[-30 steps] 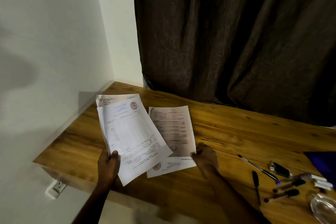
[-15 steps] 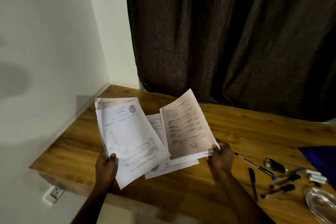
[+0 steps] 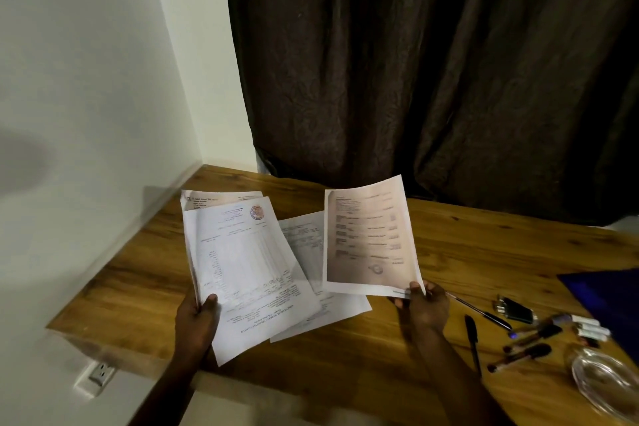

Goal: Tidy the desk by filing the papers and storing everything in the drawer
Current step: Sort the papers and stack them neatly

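Lifting done on the right side: right hand [image 3: 423, 308] now has the single white printed sheet [image 3: 366, 239] clear of the brown wooden desk [image 3: 449, 252]. It is pinched at the lower right corner, one digit over the front edge and the rest behind. A second ago that hand was down on the same sheet, which lay flat on the desk. Half a second ago the sheet was half raised. Now it stands nearly upright.

Left hand [image 3: 197, 318] is unchanged: thumb on top of the fanned stack of white printed papers [image 3: 238, 263], gripping its lower left edge. The fingers underneath are hidden.

One more white sheet lying flat on the desk [image 3: 328, 311] sits between the hands, partly overlapped in view by the stack.

Read: gathering is under way, not finished. Likely next is merging the lifted sheet into the left stack, then picking up the last flat one. A one-corner hold on loose paper is floppy, so it could sag or slip during the merge.

The dark blue flat folder [image 3: 608, 301] at the right edge looks like the filing target. The black pens [image 3: 472, 335], markers [image 3: 529, 356] and clear glass dish [image 3: 605, 380] are untouched, well apart from the papers. The drawer is not in view. Task is at an early stage.
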